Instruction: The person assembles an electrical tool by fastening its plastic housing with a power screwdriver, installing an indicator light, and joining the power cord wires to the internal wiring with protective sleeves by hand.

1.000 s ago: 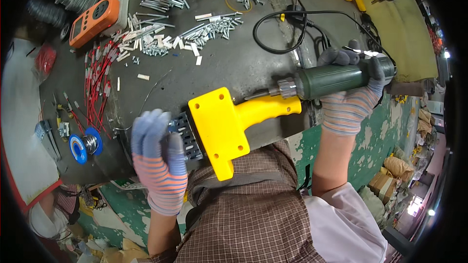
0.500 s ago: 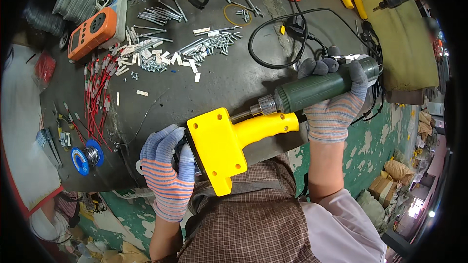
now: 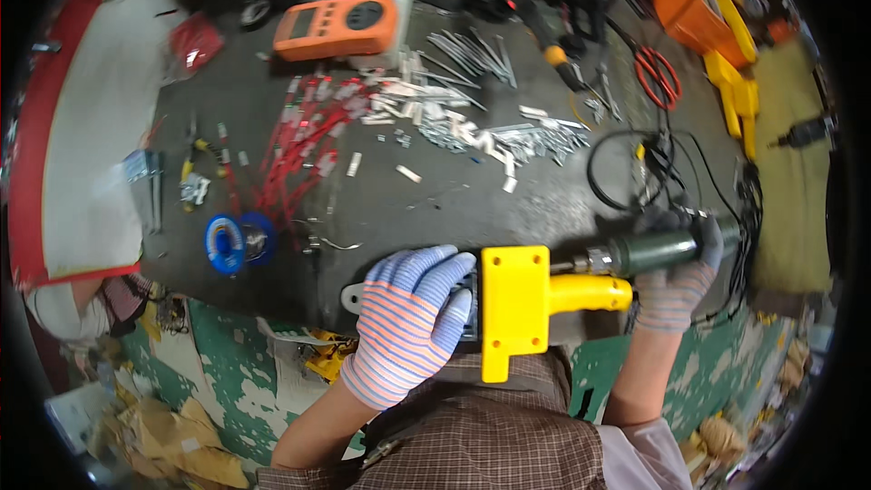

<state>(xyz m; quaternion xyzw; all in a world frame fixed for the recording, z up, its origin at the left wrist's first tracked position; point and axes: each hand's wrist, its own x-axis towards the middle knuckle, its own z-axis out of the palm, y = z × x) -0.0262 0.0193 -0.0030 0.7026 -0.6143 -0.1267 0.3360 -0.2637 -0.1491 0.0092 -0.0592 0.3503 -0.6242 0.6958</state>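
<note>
My left hand [image 3: 408, 331], in a striped knit glove, is closed on a yellow plastic housing [image 3: 515, 308] at its dark left side. The housing has a flat plate with several screw holes, and its handle points right. It is over the table's near edge. My right hand [image 3: 676, 289], gloved too, is wrapped round a dark green electric screwdriver [image 3: 651, 252]. The screwdriver lies nearly level above the handle, with its bit pointing left at the plate's right edge. Whether the bit touches the plate, I cannot tell.
Loose screws [image 3: 544, 141], white strips [image 3: 435, 109] and red wires [image 3: 308, 145] lie farther back. A blue solder spool [image 3: 225, 243] sits at left, below an orange meter [image 3: 336, 27]. At right are a black cable [image 3: 594, 172], red-handled scissors [image 3: 658, 80] and more yellow parts [image 3: 733, 95].
The view has swung, so the table's things appear farther right. The yellow housing now looks more upright, its handle nearly level. Both hands keep their holds.
</note>
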